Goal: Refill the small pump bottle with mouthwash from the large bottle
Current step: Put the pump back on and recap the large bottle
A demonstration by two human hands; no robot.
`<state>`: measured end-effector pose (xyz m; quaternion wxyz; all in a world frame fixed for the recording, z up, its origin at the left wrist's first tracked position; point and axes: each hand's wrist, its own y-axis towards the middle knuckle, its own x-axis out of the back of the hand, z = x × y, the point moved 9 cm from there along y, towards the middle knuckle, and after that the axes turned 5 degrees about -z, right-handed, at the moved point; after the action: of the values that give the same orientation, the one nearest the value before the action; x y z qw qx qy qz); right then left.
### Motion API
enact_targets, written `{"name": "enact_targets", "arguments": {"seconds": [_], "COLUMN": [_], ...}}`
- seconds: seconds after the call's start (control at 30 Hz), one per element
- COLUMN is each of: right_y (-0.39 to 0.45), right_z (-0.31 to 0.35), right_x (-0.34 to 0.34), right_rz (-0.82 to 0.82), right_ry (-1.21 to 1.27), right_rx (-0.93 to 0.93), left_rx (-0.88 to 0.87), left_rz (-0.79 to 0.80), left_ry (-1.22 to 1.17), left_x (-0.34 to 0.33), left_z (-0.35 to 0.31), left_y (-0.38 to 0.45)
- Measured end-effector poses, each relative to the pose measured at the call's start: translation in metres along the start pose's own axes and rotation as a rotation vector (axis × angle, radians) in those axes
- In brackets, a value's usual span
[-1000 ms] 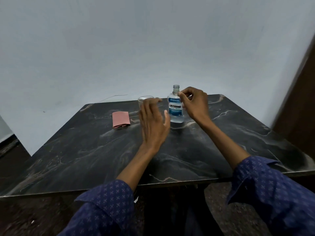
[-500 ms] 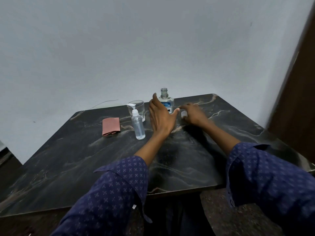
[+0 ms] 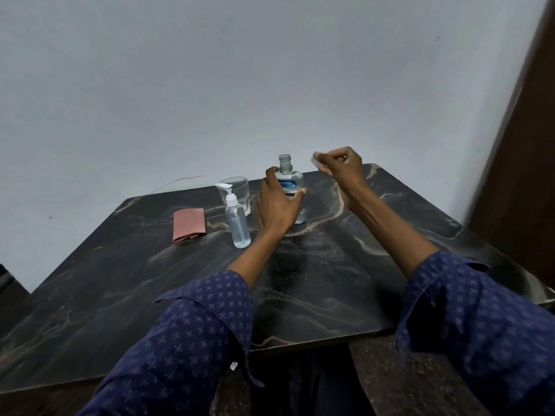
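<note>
Partial "RIN" lettering on the large bottle [image 3: 292,187] label

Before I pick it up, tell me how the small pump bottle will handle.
The small pump bottle is tall on a narrow base, so it probably tips if nudged near the pump. It looks like thin clear plastic, so likely light, perhaps giving under a squeeze. Its smooth round wall may slip; on its side it would roll on the table.

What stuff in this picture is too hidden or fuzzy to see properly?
All from the head view:
- Large bottle: the left hand grips it and covers part of its label and lower body.
- Pale thing pinched in the right hand: motion-blurred, mostly inside the curled fingers; perhaps the cap.
- Glass: the small pump bottle stands in front; its contents cannot be told.
- Table: near corners cut off by sleeves and the frame edge.
</note>
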<state>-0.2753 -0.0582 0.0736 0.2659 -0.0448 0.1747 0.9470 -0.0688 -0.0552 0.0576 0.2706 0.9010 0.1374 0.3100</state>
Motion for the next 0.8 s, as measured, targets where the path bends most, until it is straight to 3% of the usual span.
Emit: {"name": "enact_targets", "arguments": {"seconds": [0.1, 0.2, 0.37, 0.8], "right_y": [-0.004, -0.018, -0.033, -0.041], "right_z": [0.034, 0.065, 0.073, 0.072], "right_x": [-0.023, -0.044, -0.062, -0.047], "right_rz": [0.175, 0.291, 0.288, 0.228], "right_ry": [0.206, -0.015, -0.338, -0.487], "right_rx": [0.072, 0.276, 0.435, 0.506], "left_rx": [-0.007, -0.015, -0.026, -0.062], "left_rz": [-0.013, -0.027, -0.01, 0.019], "left_ry": [-0.011, -0.017, -0.03, -0.019], "left_x": [0.003, 0.005, 0.006, 0.0], "left_z": [-0.001, -0.003, -0.007, -0.02], "left_y": [0.0, -0.001, -0.004, -0.018]}}
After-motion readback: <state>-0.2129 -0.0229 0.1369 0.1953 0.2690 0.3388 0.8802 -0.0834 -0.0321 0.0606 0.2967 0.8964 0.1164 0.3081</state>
